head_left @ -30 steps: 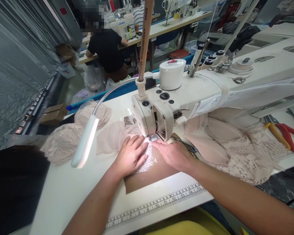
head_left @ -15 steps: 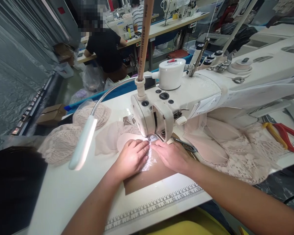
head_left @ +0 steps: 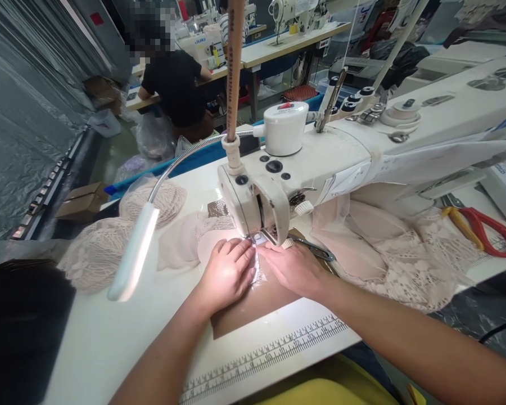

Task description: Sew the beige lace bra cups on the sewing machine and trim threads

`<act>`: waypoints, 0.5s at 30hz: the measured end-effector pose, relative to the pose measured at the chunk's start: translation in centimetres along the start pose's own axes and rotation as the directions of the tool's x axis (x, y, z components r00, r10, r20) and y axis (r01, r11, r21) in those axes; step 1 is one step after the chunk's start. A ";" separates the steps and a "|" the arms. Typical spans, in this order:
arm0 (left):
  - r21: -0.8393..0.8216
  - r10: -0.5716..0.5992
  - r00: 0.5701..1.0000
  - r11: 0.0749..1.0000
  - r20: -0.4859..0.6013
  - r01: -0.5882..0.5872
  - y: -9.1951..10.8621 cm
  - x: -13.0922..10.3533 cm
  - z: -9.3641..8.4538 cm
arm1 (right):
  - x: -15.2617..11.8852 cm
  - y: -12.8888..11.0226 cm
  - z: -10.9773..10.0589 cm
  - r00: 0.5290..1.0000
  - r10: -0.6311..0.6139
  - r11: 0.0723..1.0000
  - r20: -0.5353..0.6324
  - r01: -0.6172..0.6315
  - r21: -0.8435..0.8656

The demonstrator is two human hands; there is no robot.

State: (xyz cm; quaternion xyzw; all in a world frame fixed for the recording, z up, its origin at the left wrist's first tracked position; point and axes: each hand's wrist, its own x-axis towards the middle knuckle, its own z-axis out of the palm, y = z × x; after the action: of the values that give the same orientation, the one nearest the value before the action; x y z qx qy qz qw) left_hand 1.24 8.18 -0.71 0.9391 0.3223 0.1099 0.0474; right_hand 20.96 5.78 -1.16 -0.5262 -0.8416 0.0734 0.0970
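Receding from the white table's front edge (head_left: 293, 361), thin white lace (head_left: 259, 272) suggests feeding advances; left hand (head_left: 230, 270) flat, fingers together; right hand's (head_left: 293, 267) grip unclear.

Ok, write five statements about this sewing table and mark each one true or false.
1. The left hand and the right hand are both at the needle end of the sewing machine. True.

2. The scissors lie toward the right side of the table. True.

3. The right hand is gripping the scissors. False: the scissors lie apart from it, held by neither hand.

4. The lamp hangs to the left of the machine's needle end. True.

5. The table's near edge has no markings. False: ruler marks run along it.
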 end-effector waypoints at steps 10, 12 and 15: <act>-0.011 0.021 1.000 1.000 -0.019 -0.022 -0.3 -0.6 0.4 | -0.8 1.1 1.0 0.986 -0.099 0.989 -0.137 0.112 0.092; -0.047 0.025 0.999 0.998 -0.047 -0.027 -0.4 -0.8 0.5 | -1.1 1.3 1.1 0.976 -0.144 0.980 -0.164 0.164 0.117; -0.103 0.031 0.997 0.994 -0.070 -0.039 -0.5 -1.1 0.5 | -1.4 1.4 1.0 0.964 -0.192 0.964 -0.185 0.221 0.151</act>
State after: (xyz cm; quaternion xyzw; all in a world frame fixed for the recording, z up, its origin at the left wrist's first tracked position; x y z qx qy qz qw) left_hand 0.19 7.92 -1.43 0.9365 0.3010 0.1593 0.0837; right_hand 22.55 5.13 -2.55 -0.4296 -0.8713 0.0898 0.2196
